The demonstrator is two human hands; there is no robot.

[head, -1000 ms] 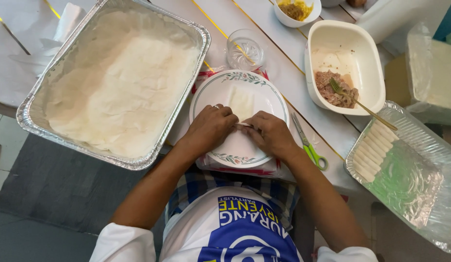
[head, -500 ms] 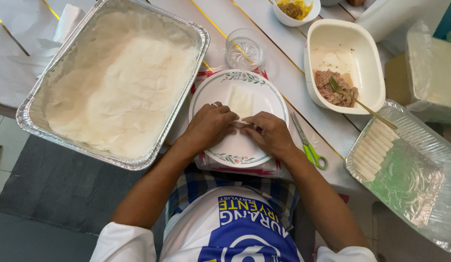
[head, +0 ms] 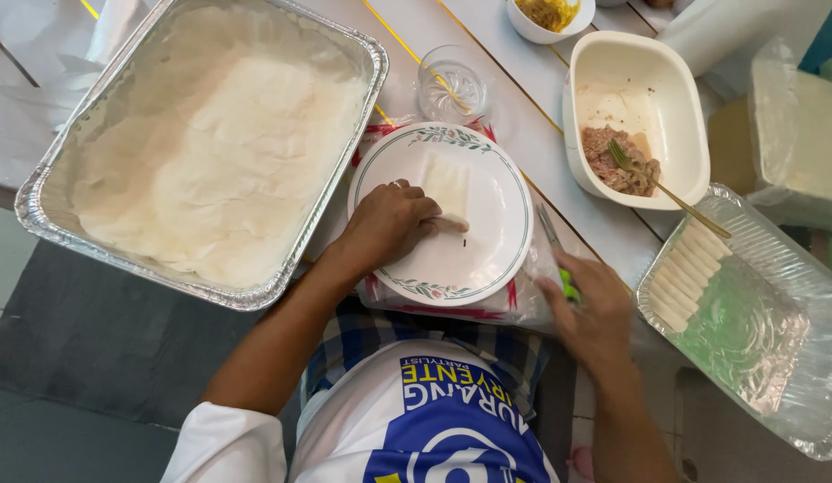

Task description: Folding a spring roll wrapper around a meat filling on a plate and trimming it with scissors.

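Left hand (head: 386, 226) flat on the plate (head: 488, 259), fingers pinning a pale wrapper (head: 447, 190) near its middle — right hand (head: 593, 313) off the plate, closing over green-handled scissors (head: 559, 264) just beside it.

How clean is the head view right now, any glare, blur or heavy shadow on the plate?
Head view: soft, even light; the plate and left hand are sharp; the right hand by the scissors looks slightly smeared; mild glare on the foil tray; wide-angle bending at the edges.
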